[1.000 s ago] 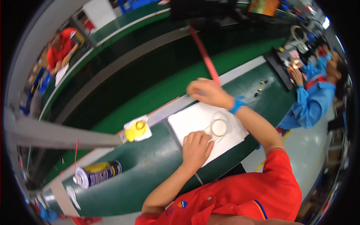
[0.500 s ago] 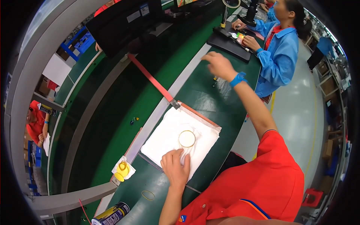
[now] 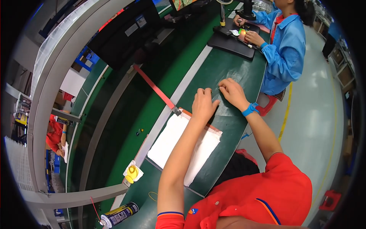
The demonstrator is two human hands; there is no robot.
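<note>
Both my hands are over the green bench, beyond the far edge of a white cloth [image 3: 167,143]. My left hand [image 3: 204,105] reaches across the cloth, its thumb apart from its fingers, with no held thing showing. Just to its right, my right hand [image 3: 232,93], with a blue wristband [image 3: 250,109], has its thumb and fingertips pinched together. A small dark spot shows at those fingertips, too small to name. My left forearm covers part of the cloth, and the round, thin-rimmed disc seen there earlier is hidden.
A spray can [image 3: 119,215] lies near a thin yellow ring [image 3: 153,195]. Yellow round pieces [image 3: 132,173] rest on a white pad at the bench edge. A red bar [image 3: 154,86] spans the green conveyor [image 3: 126,141]. A co-worker in blue [image 3: 284,53] sits at the far right.
My left hand has left the disc on the cloth and moved forward beside my right hand. My right hand has come down and nearer, its fingers now pinched. The view has shifted slightly.
</note>
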